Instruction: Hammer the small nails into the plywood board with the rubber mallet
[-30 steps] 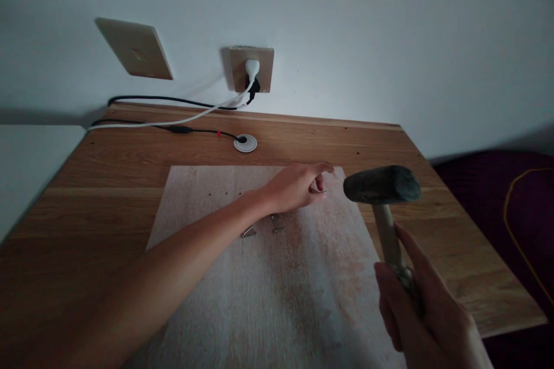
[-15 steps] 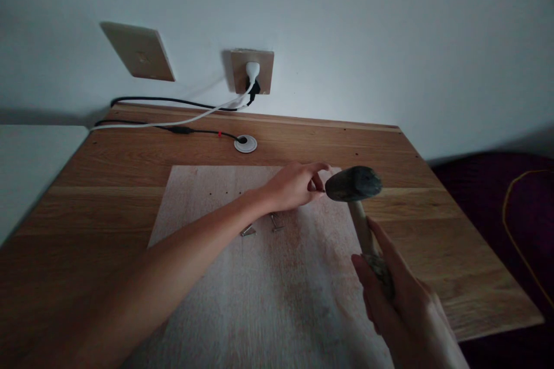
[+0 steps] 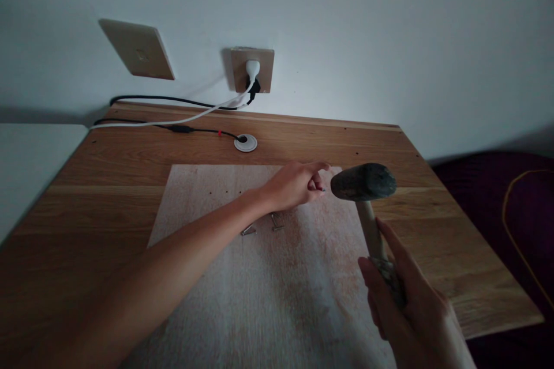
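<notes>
My left hand [image 3: 296, 185] rests on the pale wooden board [image 3: 242, 300], near its far right corner. Its thumb and fingers pinch a small nail [image 3: 323, 189], of which only a bit of dark metal shows. In my right hand [image 3: 411, 305] is a hammer [image 3: 363, 181], gripped by its light handle. The dark, blunt head is raised just right of the pinched nail and apart from it. Several loose metal nails [image 3: 248, 230] lie on the board below my left wrist. Small dark dots [image 3: 227, 191] form a row left of that wrist.
Under the board is a brown wooden desk [image 3: 433, 242] against a white wall. A wall socket [image 3: 259, 69] holds plugs, with black and white cables [image 3: 173, 124] running left along the back. One cable enters a round grommet [image 3: 245, 143]. Something dark purple [image 3: 485, 202] is at the right.
The hammer has moved right, away from the nail, along with my right hand. My left hand stays in place, and more of the nail's end shows.
</notes>
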The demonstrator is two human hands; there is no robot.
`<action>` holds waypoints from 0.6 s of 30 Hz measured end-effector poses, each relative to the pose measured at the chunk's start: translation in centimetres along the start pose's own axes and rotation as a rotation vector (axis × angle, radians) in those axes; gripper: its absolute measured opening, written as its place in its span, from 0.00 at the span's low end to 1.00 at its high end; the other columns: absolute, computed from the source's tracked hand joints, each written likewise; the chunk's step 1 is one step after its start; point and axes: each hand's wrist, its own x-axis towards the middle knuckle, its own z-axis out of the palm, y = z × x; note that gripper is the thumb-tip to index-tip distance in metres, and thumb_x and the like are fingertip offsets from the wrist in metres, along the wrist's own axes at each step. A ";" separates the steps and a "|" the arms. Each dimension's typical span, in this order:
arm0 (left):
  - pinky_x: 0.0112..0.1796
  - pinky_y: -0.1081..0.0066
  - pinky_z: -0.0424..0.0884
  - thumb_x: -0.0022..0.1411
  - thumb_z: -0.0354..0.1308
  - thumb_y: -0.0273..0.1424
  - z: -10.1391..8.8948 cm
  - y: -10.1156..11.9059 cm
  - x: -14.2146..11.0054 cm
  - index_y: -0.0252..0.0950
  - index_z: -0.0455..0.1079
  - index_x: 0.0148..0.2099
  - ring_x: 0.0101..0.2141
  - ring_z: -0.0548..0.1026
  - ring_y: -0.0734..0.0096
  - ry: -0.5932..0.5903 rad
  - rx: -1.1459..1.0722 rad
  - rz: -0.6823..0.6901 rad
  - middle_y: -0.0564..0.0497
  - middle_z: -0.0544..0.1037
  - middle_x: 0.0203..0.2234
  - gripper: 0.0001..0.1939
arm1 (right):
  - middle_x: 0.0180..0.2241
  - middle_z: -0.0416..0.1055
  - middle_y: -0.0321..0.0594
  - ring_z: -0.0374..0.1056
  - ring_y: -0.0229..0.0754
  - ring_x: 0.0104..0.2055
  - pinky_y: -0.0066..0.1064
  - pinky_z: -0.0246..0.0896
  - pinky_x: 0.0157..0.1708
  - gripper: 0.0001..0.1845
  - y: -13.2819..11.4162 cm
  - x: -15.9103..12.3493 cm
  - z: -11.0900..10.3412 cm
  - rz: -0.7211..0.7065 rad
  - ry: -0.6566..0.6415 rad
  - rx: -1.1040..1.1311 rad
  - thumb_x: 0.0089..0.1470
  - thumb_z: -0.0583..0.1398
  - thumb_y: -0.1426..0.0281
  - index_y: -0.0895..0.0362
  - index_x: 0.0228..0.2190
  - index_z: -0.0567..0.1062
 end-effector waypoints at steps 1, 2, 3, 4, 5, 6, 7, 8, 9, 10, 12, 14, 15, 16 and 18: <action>0.37 0.73 0.74 0.62 0.68 0.21 0.0 0.1 0.0 0.37 0.73 0.60 0.34 0.83 0.72 -0.003 0.003 -0.006 0.51 0.87 0.38 0.25 | 0.16 0.64 0.23 0.64 0.39 0.14 0.31 0.63 0.18 0.36 0.0 0.0 0.1 -0.004 0.001 0.002 0.71 0.55 0.51 0.53 0.73 0.66; 0.37 0.73 0.74 0.62 0.68 0.21 -0.1 0.2 0.0 0.37 0.73 0.61 0.35 0.83 0.71 -0.005 0.006 -0.011 0.51 0.87 0.38 0.25 | 0.16 0.64 0.23 0.64 0.39 0.13 0.31 0.63 0.18 0.36 0.0 0.0 0.2 -0.011 -0.003 0.003 0.71 0.55 0.51 0.53 0.73 0.66; 0.38 0.73 0.74 0.62 0.67 0.21 -0.2 0.3 0.0 0.37 0.73 0.61 0.35 0.84 0.71 -0.009 0.007 -0.013 0.50 0.87 0.38 0.26 | 0.16 0.64 0.23 0.64 0.39 0.13 0.31 0.63 0.18 0.36 0.0 0.0 0.3 -0.017 -0.010 0.006 0.72 0.55 0.51 0.54 0.73 0.66; 0.38 0.72 0.75 0.62 0.67 0.20 -0.3 0.5 -0.1 0.37 0.73 0.62 0.35 0.84 0.71 -0.012 0.008 -0.013 0.50 0.87 0.38 0.26 | 0.16 0.64 0.23 0.64 0.39 0.13 0.32 0.63 0.19 0.36 0.1 0.0 0.4 -0.022 -0.020 0.007 0.72 0.55 0.52 0.55 0.73 0.65; 0.38 0.72 0.75 0.62 0.66 0.19 -0.4 0.7 -0.1 0.37 0.73 0.62 0.35 0.84 0.71 -0.011 0.011 -0.013 0.50 0.88 0.38 0.26 | 0.15 0.64 0.23 0.64 0.40 0.13 0.32 0.63 0.19 0.36 0.2 0.1 0.6 -0.028 -0.033 0.005 0.72 0.55 0.52 0.55 0.73 0.66; 0.39 0.72 0.75 0.62 0.65 0.18 -0.5 0.9 -0.1 0.37 0.73 0.62 0.35 0.84 0.71 -0.011 0.016 -0.013 0.51 0.88 0.38 0.26 | 0.15 0.64 0.23 0.65 0.40 0.13 0.32 0.63 0.19 0.35 0.3 0.1 0.7 -0.030 -0.044 0.001 0.73 0.55 0.52 0.56 0.73 0.66; 0.40 0.71 0.75 0.62 0.64 0.18 -0.6 1.0 -0.2 0.37 0.73 0.62 0.35 0.84 0.71 -0.014 0.023 -0.011 0.51 0.88 0.38 0.27 | 0.15 0.64 0.23 0.65 0.41 0.13 0.32 0.63 0.18 0.35 0.4 0.1 0.8 -0.028 -0.052 -0.004 0.73 0.54 0.53 0.56 0.73 0.66; 0.41 0.71 0.75 0.62 0.64 0.17 -0.7 1.1 -0.2 0.37 0.73 0.62 0.35 0.84 0.70 -0.015 0.032 -0.008 0.51 0.88 0.38 0.27 | 0.15 0.65 0.24 0.65 0.41 0.14 0.33 0.63 0.18 0.35 0.5 0.1 0.9 -0.025 -0.056 -0.007 0.73 0.54 0.52 0.56 0.73 0.65; 0.41 0.71 0.75 0.62 0.64 0.17 -0.7 1.1 -0.2 0.36 0.73 0.63 0.36 0.84 0.70 -0.016 0.044 -0.005 0.50 0.88 0.38 0.28 | 0.16 0.65 0.24 0.65 0.41 0.14 0.33 0.63 0.18 0.36 0.5 0.1 0.9 -0.017 -0.055 -0.010 0.73 0.55 0.52 0.55 0.73 0.65; 0.41 0.71 0.75 0.62 0.65 0.18 -0.7 1.1 -0.2 0.36 0.72 0.64 0.36 0.85 0.69 -0.019 0.054 0.000 0.50 0.88 0.38 0.28 | 0.16 0.65 0.24 0.65 0.41 0.14 0.32 0.63 0.18 0.36 0.6 0.1 0.9 -0.011 -0.048 -0.011 0.72 0.55 0.51 0.55 0.73 0.65; 0.40 0.71 0.75 0.63 0.65 0.19 -0.6 0.8 -0.2 0.37 0.70 0.65 0.37 0.85 0.69 -0.024 0.065 0.009 0.50 0.88 0.39 0.30 | 0.16 0.64 0.24 0.65 0.41 0.14 0.32 0.63 0.18 0.37 0.5 0.1 0.8 -0.005 -0.023 -0.003 0.72 0.55 0.50 0.54 0.73 0.66; 0.39 0.72 0.75 0.63 0.66 0.20 -0.4 0.6 -0.1 0.37 0.69 0.66 0.37 0.85 0.70 -0.024 0.064 0.013 0.49 0.88 0.40 0.30 | 0.16 0.64 0.23 0.64 0.40 0.14 0.31 0.62 0.18 0.37 0.4 0.1 0.7 -0.007 -0.001 0.007 0.72 0.56 0.50 0.54 0.73 0.66; 0.38 0.72 0.75 0.63 0.66 0.20 -0.4 0.5 -0.1 0.37 0.69 0.66 0.36 0.85 0.70 -0.023 0.061 0.013 0.49 0.88 0.40 0.30 | 0.16 0.64 0.23 0.63 0.40 0.14 0.31 0.62 0.17 0.37 0.3 0.2 0.7 -0.009 0.006 0.008 0.72 0.56 0.50 0.54 0.73 0.65; 0.38 0.73 0.74 0.63 0.66 0.20 -0.4 0.4 -0.1 0.37 0.69 0.66 0.36 0.85 0.70 -0.023 0.058 0.013 0.49 0.88 0.40 0.30 | 0.15 0.63 0.23 0.63 0.40 0.14 0.31 0.62 0.17 0.37 0.2 0.2 0.7 -0.010 0.005 0.006 0.72 0.55 0.50 0.55 0.73 0.65; 0.38 0.72 0.74 0.64 0.65 0.19 -0.4 0.4 -0.1 0.37 0.69 0.65 0.36 0.85 0.70 -0.025 0.061 0.017 0.49 0.88 0.40 0.29 | 0.14 0.63 0.23 0.63 0.41 0.13 0.30 0.61 0.16 0.36 0.2 0.2 0.7 -0.012 -0.016 0.001 0.72 0.55 0.51 0.55 0.73 0.66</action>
